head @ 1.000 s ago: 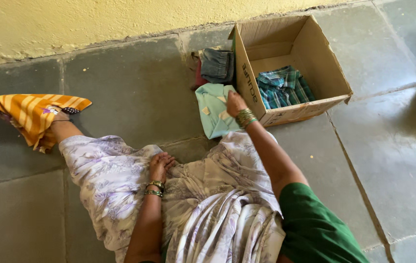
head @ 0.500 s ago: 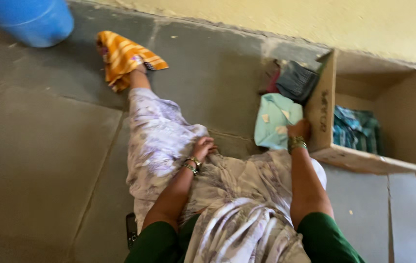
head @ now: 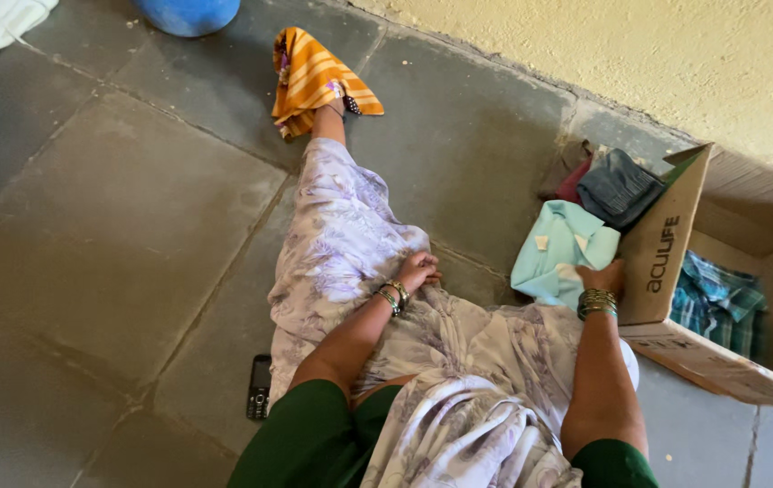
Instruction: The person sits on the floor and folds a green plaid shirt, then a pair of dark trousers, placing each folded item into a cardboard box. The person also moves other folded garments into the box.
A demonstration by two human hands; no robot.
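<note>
**Folded mint shirt gripped beside the box**

The right hand (head: 605, 276) is closed on the near edge of the folded mint shirt (head: 560, 253); its fingers are hidden beneath the cloth. The shirt lies on the floor (head: 115, 217) against the cardboard box (head: 667, 253), its long axis running up toward the dark folded clothes (head: 617, 188). The box is cut off at the right edge. The left hand (head: 418, 269) is rested loosely curled on the flowered skirt (head: 341, 235), holding nothing.

I count one cardboard box (head: 676, 253) at the right of the frame, with one plaid garment (head: 721, 303) inside it. Beside the box I see one mint-green folded shirt (head: 558, 253), one dark grey folded piece (head: 617, 185) and one red piece (head: 572, 181) beneath that. One striped orange cloth (head: 314, 77) lies top centre. One black phone (head: 259, 386) sits lower left, one blue tub (head: 188, 14) at the top edge. Two hands: left hand (head: 418, 268), right hand (head: 605, 276).
</note>
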